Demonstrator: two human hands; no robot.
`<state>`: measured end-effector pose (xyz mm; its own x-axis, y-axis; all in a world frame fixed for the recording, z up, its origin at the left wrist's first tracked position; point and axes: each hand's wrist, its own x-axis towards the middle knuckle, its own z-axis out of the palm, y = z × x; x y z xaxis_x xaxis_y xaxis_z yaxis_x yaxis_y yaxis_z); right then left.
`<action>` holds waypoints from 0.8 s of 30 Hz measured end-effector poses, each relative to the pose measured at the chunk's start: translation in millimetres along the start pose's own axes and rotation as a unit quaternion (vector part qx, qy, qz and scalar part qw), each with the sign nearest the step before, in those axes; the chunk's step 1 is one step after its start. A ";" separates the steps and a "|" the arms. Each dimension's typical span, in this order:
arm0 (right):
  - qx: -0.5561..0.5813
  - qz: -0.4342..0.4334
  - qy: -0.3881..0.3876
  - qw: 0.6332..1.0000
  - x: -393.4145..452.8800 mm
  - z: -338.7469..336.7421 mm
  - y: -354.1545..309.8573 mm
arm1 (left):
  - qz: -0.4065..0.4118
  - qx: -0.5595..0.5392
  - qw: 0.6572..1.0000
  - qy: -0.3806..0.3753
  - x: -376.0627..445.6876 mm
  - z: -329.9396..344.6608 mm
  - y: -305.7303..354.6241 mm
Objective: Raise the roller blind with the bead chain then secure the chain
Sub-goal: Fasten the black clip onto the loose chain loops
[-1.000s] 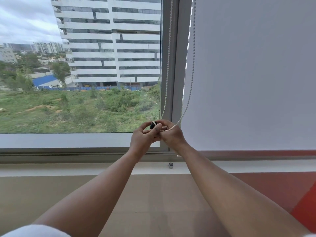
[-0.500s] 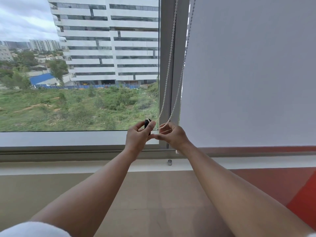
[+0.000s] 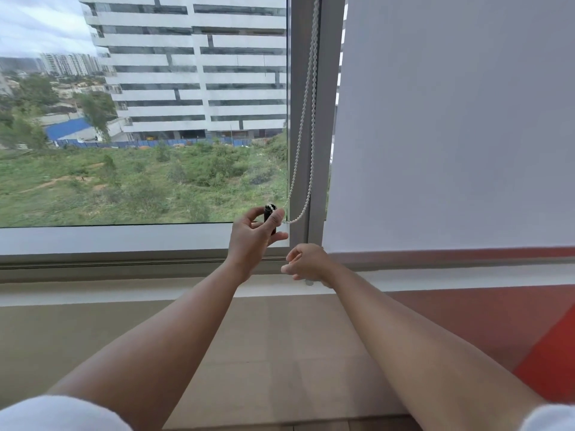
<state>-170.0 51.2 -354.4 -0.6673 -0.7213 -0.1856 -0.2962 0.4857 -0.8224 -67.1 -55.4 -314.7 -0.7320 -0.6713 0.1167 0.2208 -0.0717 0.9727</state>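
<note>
A white bead chain (image 3: pixel 306 113) hangs in a loop along the grey window frame (image 3: pixel 300 119). Its lower end runs into a small black chain holder (image 3: pixel 269 216). My left hand (image 3: pixel 253 241) pinches that black holder between thumb and fingers, in front of the window's lower right corner. My right hand (image 3: pixel 306 262) hangs lower and to the right, loosely curled, holding nothing and apart from the chain. The pale grey roller blind (image 3: pixel 451 126) covers the right pane down to just above the sill; the left pane is uncovered.
A white window sill (image 3: pixel 124 290) runs across below the frame, with a small metal stud (image 3: pixel 309 283) partly hidden behind my right hand. Below it is a beige wall, red (image 3: pixel 513 321) at the right.
My right hand has let go of the chain and dropped down toward the sill. My left hand still holds the black holder, shifted slightly left, and the chain's two strands now hang closer together.
</note>
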 end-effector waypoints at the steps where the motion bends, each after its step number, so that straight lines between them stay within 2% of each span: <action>1: -0.027 -0.001 0.007 1.000 1.1 2.3 3.0 | 0.001 0.001 1.000 -0.001 0.5 0.3 -0.9; 6: -0.146 0.000 0.040 0.988 14.5 11.0 18.4 | 0.007 0.009 1.000 -0.011 2.9 2.4 -5.2; 13: -0.239 0.024 0.030 0.970 38.7 27.1 45.2 | 0.010 0.013 1.000 -0.020 7.1 7.4 -11.6; 18: -0.328 0.038 0.024 0.944 55.6 42.6 62.0 | 0.008 0.009 1.000 -0.022 12.6 11.1 -13.6; 24: -0.370 0.065 0.067 0.925 68.9 56.3 75.0 | 0.012 -0.006 0.999 -0.038 19.3 15.7 -17.3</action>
<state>-199.7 10.1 -459.1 -0.7937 -0.5899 -0.1486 -0.5609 0.8042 -0.1966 -95.2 -55.5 -326.1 -0.7732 -0.6149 0.1551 0.2460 -0.0655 0.9670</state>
